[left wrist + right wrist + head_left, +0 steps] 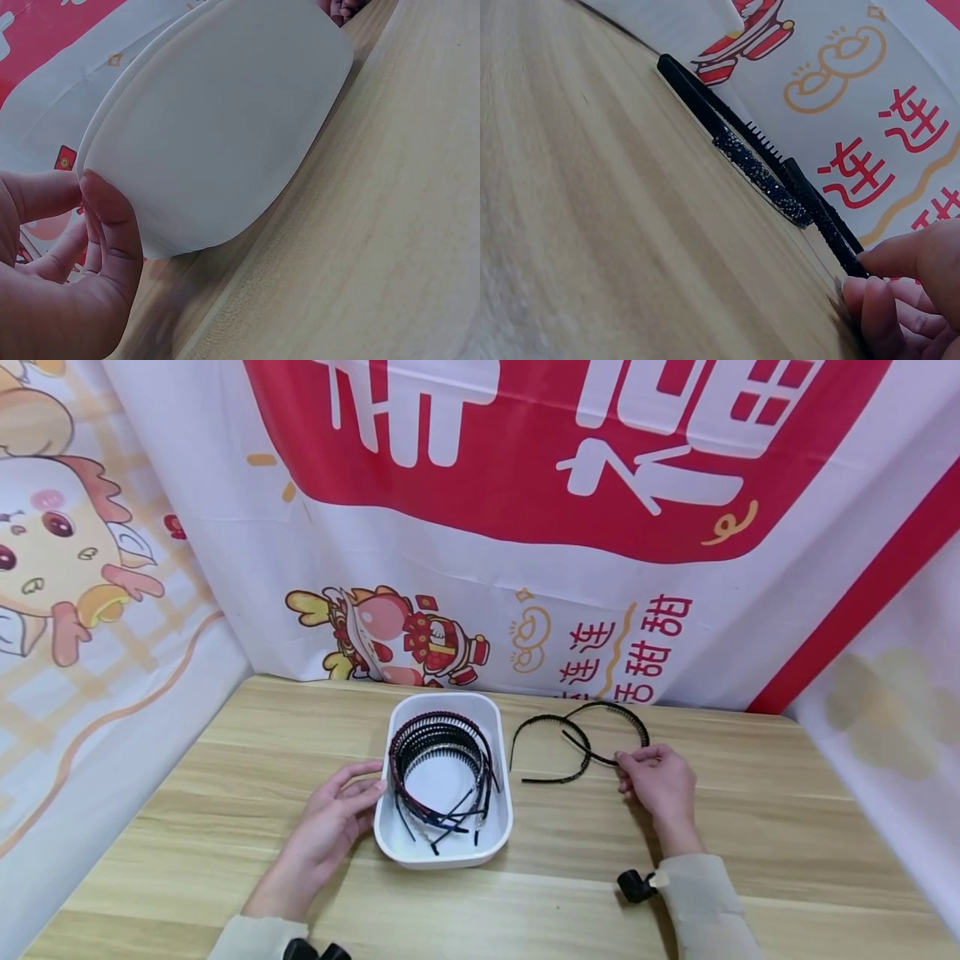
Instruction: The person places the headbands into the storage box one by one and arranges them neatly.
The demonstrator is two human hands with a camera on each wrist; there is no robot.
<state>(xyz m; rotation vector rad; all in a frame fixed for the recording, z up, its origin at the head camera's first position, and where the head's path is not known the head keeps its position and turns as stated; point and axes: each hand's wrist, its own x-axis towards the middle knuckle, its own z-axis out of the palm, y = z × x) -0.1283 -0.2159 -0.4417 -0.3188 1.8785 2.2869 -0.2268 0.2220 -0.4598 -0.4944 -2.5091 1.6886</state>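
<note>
A white plastic basin (444, 862) holds a stack of several black headbands (420, 743), some with toothed inner edges. At its left side my left hand (337, 827) pinches the rim between thumb and fingers, as the left wrist view also shows on the white wall (217, 127). Right of the basin, my right hand (662, 787) pinches a black toothed headband (642, 729) by its near side. Another headband (555, 718) lies beside it on the table, the two overlapping. In the right wrist view this second headband (761, 180) carries dark glittering stones.
Everything rests on a wood-grain table (585, 910). A printed cloth (525, 610) with red and white lettering hangs along the back edge, close behind the headbands. More printed cloth (135, 727) hangs on the left side. Black wrist cameras (636, 887) sit near both sleeves.
</note>
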